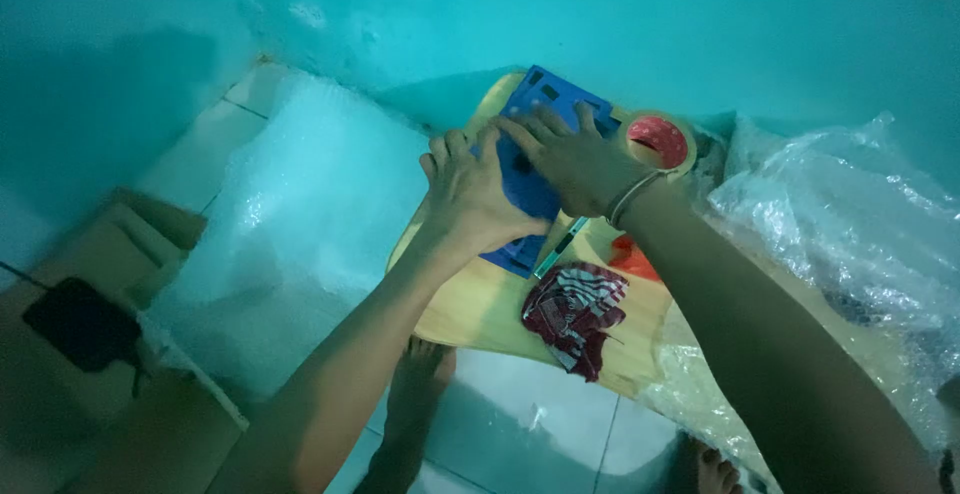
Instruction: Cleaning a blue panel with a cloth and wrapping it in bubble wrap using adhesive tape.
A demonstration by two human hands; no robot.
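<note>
Both your hands lie flat on the blue panel (530,169), which sits at the far end of the wooden board (480,304), tilted toward the far right. Your left hand (472,194) covers the panel's near-left part, fingers together and stretched out, palm down, gripping nothing. Your right hand (570,159) presses the middle and right part, fingers spread across the top, likewise closed on nothing; a thin band circles that wrist. The step in hand looks like holding or smoothing the panel against the board. Judged from this pose, the next move calls for one hand to keep the panel pinned while the other is freed, since lifting both at once could let it shift. The panel is a flat, rigid-looking, bright blue rectangle with several small dark rectangular cut-outs or marks near its far edge; its near corner shows between your wrists. Just right of it stands a tape roll (658,142) with a red core. Near your right forearm lie a small teal-edged tool (560,246), an orange scrap (632,257) and a crumpled red-and-white wrapper (575,312). Bubble wrap (290,204) spreads to the left, clear plastic sheet (840,224) to the right. A cardboard box (90,304) sits at near left.
</note>
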